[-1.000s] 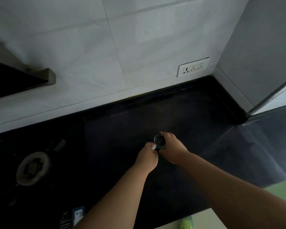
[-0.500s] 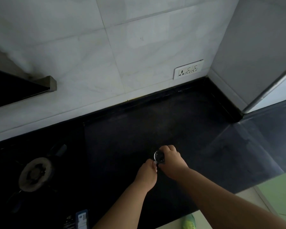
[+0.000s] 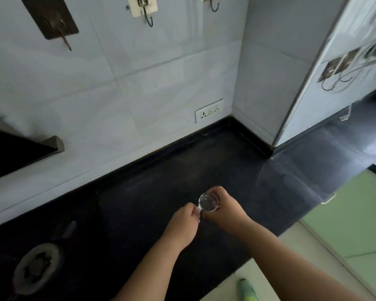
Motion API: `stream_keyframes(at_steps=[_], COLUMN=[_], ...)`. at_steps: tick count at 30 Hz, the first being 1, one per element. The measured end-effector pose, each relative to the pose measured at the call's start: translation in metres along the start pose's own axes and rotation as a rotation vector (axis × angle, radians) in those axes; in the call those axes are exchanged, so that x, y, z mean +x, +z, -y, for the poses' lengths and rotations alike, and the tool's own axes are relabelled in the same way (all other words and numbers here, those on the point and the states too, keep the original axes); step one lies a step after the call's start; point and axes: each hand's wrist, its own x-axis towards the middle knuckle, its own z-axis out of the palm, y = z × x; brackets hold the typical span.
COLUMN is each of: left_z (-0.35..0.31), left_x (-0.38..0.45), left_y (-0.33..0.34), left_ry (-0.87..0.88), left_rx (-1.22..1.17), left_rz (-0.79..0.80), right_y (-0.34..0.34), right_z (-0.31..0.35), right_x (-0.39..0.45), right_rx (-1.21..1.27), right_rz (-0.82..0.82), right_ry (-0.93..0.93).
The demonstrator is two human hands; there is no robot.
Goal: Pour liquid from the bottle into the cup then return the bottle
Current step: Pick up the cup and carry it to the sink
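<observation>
We hold a small clear cup (image 3: 208, 202) near the tabletop's (image 3: 152, 192) front edge: right hand (image 3: 223, 208) fingers curled round it, left hand (image 3: 181, 222) pinching its handle. No bottle shows, so pouring seems not yet begun; next we must fetch it

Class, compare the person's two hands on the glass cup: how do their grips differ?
The right hand wraps the body of the glass cup from the right side; the left hand pinches only at its left edge, apparently a small handle. The right hand reaches farther forward than the left hand. Both hold the same cup above the dark counter.
</observation>
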Motion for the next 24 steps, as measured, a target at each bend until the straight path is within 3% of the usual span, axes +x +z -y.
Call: stream_keyframes(at_steps=[7, 14, 24], left_z=[-0.069, -0.135, -0.227], left_x=[-0.041, -0.082, -0.122], left_y=[-0.026, -0.012, 0.055], left_ry=[0.277, 0.515, 0.674], left_rx=[0.06, 0.106, 0.178], left_rz=[0.116, 0.238, 0.341], right_y=[-0.058, -0.117, -0.203], right_z=[0.019, 0.021, -0.006], right_x=[-0.065, -0.152, -0.239], right_rx=[0.059, 0.047, 0.004], right_rz=[-0.279, -0.527, -0.67], right_ry=[-0.041, 0.007, 0.109])
